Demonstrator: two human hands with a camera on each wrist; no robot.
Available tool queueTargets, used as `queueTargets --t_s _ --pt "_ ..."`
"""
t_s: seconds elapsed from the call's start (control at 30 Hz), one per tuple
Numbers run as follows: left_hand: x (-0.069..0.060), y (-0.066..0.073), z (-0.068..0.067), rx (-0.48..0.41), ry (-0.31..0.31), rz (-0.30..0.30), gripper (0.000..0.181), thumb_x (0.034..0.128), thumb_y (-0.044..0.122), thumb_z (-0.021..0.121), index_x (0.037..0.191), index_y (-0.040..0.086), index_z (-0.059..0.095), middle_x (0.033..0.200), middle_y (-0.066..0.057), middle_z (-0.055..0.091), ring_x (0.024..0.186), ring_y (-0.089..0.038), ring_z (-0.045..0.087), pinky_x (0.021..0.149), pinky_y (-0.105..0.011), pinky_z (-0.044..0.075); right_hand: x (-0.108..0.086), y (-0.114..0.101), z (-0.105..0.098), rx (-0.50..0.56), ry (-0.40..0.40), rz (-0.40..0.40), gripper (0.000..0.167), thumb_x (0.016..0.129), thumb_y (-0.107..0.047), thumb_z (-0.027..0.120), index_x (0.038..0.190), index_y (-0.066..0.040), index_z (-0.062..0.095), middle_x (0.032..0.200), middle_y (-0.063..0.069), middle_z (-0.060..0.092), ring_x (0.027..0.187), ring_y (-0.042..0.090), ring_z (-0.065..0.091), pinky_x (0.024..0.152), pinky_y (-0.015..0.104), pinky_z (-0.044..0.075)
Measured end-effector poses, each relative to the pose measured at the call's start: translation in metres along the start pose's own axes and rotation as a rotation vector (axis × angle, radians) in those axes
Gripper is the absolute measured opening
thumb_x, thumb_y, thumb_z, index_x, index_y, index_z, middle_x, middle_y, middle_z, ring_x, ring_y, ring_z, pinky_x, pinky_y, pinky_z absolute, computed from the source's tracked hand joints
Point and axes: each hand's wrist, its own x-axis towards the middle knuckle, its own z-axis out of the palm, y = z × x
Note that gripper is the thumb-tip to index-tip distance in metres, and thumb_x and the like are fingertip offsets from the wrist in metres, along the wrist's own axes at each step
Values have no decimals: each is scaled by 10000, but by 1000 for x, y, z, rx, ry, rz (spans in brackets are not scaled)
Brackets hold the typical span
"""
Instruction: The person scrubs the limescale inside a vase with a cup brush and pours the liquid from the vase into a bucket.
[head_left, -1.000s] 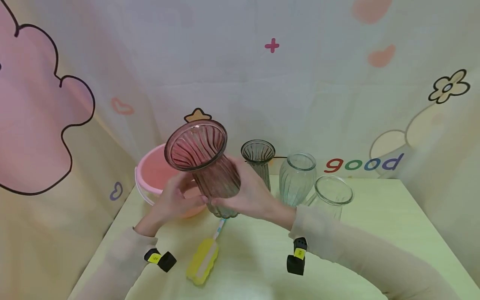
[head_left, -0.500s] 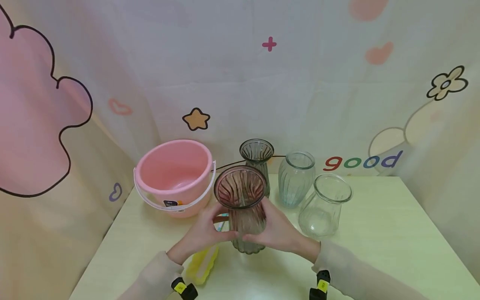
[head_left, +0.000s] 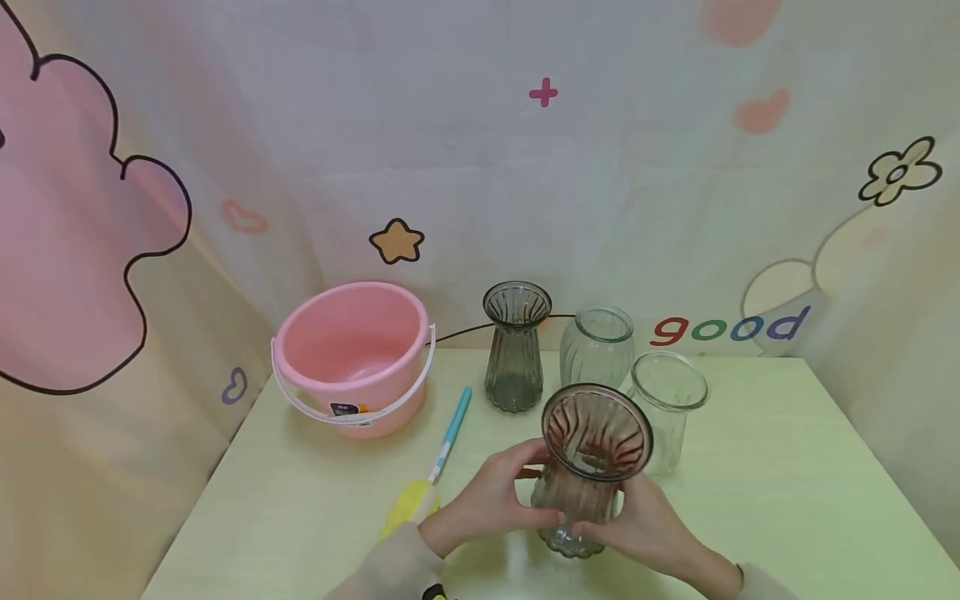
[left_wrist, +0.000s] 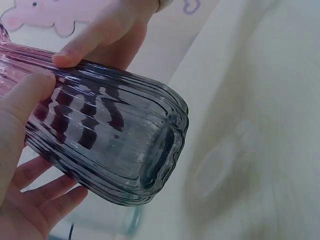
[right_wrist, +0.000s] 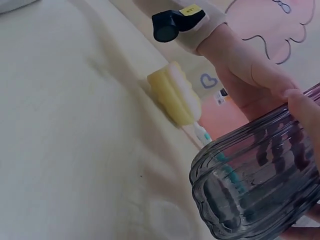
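Both hands hold a ribbed glass vase (head_left: 577,492), reddish at its flared mouth and greyer toward the scalloped base. My left hand (head_left: 498,497) grips its left side and my right hand (head_left: 648,533) its right side, with thumbs at the front. The vase leans slightly, mouth toward the upper right, and in the left wrist view its base (left_wrist: 160,150) is off the table. Dark finger shapes show through the glass. Beside my left forearm lies a cleaning brush with a yellow sponge head (head_left: 411,504) and a teal handle (head_left: 453,429).
A pink bucket (head_left: 390,396) with a white handle stands at the back left. A grey glass vase (head_left: 513,367) is at the back middle. Two clear glass vases, one rounded (head_left: 585,358) and one wide-mouthed (head_left: 670,417), stand right of it, partly behind the held vase. Printed curtains surround the table (head_left: 780,467).
Both hands have carried the vase from in front of the bucket rightward and nearer to me, now before the clear vases. The bucket and brush handle have come into fuller view.
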Motion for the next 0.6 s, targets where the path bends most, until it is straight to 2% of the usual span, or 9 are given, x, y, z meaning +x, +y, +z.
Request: queueTargets --t_s 0.07,0.13,0.2,0.3,0.37,0.47,0.57,0.6 --pt "3 2 6 39 -37 22 724 767 240 737 1379 171 355 1289 -10 532 1154 -94 522 897 -249 468 -12 4 -9 -14 32 11 876 584 -332 854 1314 -195 390 1237 -18 537 1100 92 507 842 299 466" --pt "3 3 11 69 -62 28 730 781 265 723 1392 172 335 1331 -4 499 1174 -93 506 897 -253 468 -23 6 -19 -19 41 69 908 591 -324 852 1339 -167 361 1264 19 517 1104 102 501 838 285 465" --pt "1 3 13 95 -75 16 714 790 278 713 1391 181 341 1353 9 476 1181 -94 498 892 -247 466 -34 10 -31 -5 28 157 965 607 -300 846 1377 -106 297 1311 108 473 1149 204 502 854 350 477" --pt "-6 0 12 122 -56 -23 664 783 271 721 1357 201 395 1309 36 502 1142 -92 521 878 -232 467 -47 19 -51 -25 5 315 985 644 -297 821 1387 -33 231 1326 223 414 1118 398 513 816 460 490" --pt "-10 -3 10 127 -43 -43 630 781 262 722 1335 206 425 1279 46 517 1113 -89 536 865 -225 470 -53 28 -65 -49 -4 386 988 672 -305 802 1388 13 199 1320 289 386 1103 478 494 791 495 488" --pt "-15 -6 6 125 -21 -55 598 780 243 722 1312 201 451 1250 45 533 1077 -90 557 847 -228 478 -59 42 -82 -111 10 437 975 700 -341 779 1383 38 195 1301 312 397 1072 472 508 749 425 504" --pt "-19 -9 4 118 -10 -70 578 788 241 712 1307 202 459 1254 48 531 1070 -87 562 841 -227 480 -62 56 -93 -145 60 418 973 703 -319 783 1384 45 190 1279 312 412 1050 428 513 688 311 493" --pt "-20 -10 3 119 -6 -78 573 792 243 709 1306 205 460 1256 49 530 1071 -87 562 840 -227 480 -62 61 -96 -143 84 397 977 701 -296 787 1393 35 182 1290 292 399 1057 361 519 686 275 491"
